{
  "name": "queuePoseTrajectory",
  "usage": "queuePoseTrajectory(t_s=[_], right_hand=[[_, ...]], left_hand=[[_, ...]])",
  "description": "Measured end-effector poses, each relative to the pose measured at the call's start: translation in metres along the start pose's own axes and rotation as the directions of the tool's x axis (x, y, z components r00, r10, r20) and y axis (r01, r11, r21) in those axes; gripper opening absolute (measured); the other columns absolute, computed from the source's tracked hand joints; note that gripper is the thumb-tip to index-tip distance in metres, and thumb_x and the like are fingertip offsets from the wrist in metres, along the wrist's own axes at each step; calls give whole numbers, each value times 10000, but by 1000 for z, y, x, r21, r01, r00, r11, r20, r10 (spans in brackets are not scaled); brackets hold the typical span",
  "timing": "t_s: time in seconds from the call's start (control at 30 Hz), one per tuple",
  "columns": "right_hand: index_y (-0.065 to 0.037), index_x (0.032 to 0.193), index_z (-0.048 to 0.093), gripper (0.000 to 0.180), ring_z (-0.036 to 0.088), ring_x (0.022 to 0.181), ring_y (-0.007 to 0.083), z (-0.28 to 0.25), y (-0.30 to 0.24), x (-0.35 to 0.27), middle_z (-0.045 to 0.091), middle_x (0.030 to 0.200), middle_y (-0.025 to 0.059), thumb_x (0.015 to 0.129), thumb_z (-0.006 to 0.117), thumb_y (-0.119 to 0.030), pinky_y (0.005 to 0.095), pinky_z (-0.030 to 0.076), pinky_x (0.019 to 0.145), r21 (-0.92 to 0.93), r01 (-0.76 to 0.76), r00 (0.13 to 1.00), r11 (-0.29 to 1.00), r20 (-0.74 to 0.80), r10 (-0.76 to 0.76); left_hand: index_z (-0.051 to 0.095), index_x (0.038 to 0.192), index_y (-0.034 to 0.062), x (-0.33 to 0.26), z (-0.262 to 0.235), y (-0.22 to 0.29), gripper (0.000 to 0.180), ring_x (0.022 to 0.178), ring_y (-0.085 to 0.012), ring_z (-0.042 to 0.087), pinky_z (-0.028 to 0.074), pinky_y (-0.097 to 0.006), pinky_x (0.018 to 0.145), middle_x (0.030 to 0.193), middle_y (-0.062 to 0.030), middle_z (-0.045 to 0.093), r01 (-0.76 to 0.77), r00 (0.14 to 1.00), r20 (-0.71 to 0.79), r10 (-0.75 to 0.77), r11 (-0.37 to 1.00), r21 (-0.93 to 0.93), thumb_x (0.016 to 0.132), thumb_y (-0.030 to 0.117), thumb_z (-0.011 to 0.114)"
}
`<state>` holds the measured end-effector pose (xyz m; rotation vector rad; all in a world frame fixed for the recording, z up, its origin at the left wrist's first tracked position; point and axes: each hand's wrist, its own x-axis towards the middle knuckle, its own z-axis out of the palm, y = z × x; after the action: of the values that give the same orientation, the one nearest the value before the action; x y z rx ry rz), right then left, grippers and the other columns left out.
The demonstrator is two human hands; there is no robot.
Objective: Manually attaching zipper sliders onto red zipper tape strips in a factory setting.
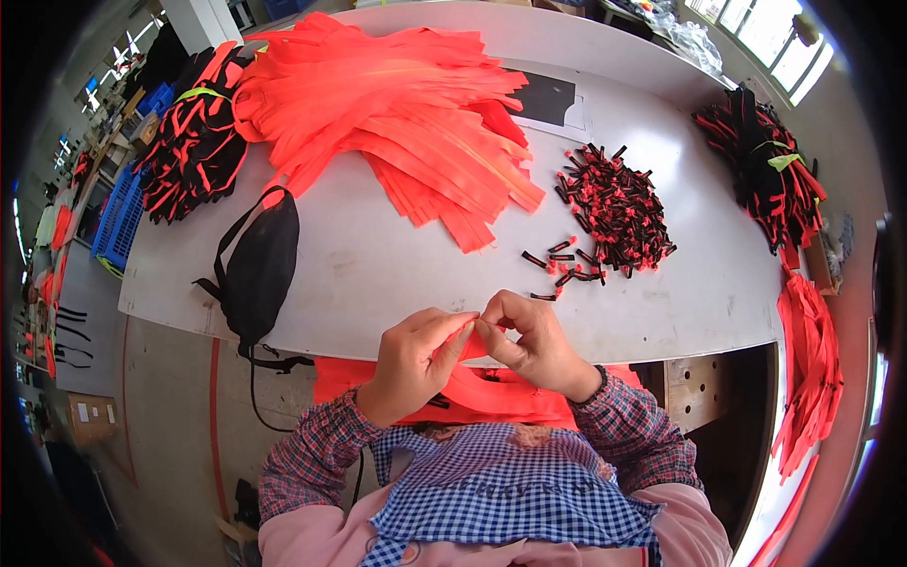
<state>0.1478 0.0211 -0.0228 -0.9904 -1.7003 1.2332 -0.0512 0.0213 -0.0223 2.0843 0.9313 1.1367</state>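
Note:
Just in front of the table's near edge, both hands meet with their fingertips almost touching. My left hand (416,359) pinches a bright orange-red zipper strip (475,346) between thumb and forefinger. My right hand (534,342) is pinched at the end of the same strip; any small part between its fingertips is hidden. More orange-red strips (515,402) lie across my lap below the hands. Beyond my right hand is a heap of small black zipper pulls with red ends (614,208), several of them loose on its near left side.
A large fanned pile of orange-red zipper strips (378,94) covers the table's (378,274) far left. Black-and-red bundles stand at the left (198,137) and right (770,170). A black pouch (263,265) lies at the left edge, its cord hanging. Red strips (808,364) hang at right.

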Motion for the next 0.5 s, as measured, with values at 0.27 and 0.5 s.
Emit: queuePoseTrajectory(t_s=[0.27,0.5], right_hand=[[-69,912,557,167,469,607,23,26,41,-16,567,802,-38,1005,525,-204,185,418,516,712,-266,897,649,-64,438],[-3,966,655,202,649,771,123,-53,127,-24,676,859,43,960,652,-205,279,522,671,-193,-298,898,935,-390,206]], left_hand=[[716,1050,35,-8,24,-3,209,728,-166,619,503,-278,616,883,-67,636,-55,998,-12,56,994,95,850,-28,716],[693,1019,-4,-10,22,-8,158,851,-110,586,485,-228,707,986,-51,604,287,958,71,-278,927,-242,870,-55,695]])
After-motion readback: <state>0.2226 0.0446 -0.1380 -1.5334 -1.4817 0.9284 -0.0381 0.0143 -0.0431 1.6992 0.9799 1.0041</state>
